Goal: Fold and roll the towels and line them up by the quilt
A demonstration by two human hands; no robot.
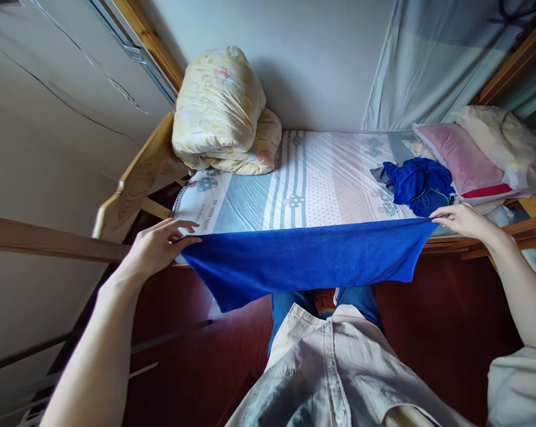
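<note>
A blue towel (308,255) hangs stretched out sideways between my hands, its top edge nearly straight and its lower part loose. My left hand (159,243) pinches the towel's upper left corner between thumb and fingers. At the upper right corner, my right hand (461,219) is closed on the cloth in the same way. Behind the towel is the bed's patterned sheet (321,178), partly covered by it from this view. A crumpled heap of blue cloth (421,181) lies on the sheet, beyond my right hand and apart from it.
A folded yellow floral quilt (223,107) is piled at the bed's left end, by the wooden end board (134,172). A pink pillow (461,154) and a plastic-wrapped bundle (508,142) sit at the right. A pale curtain (423,65) hangs behind. Dark red floor (174,350) lies below.
</note>
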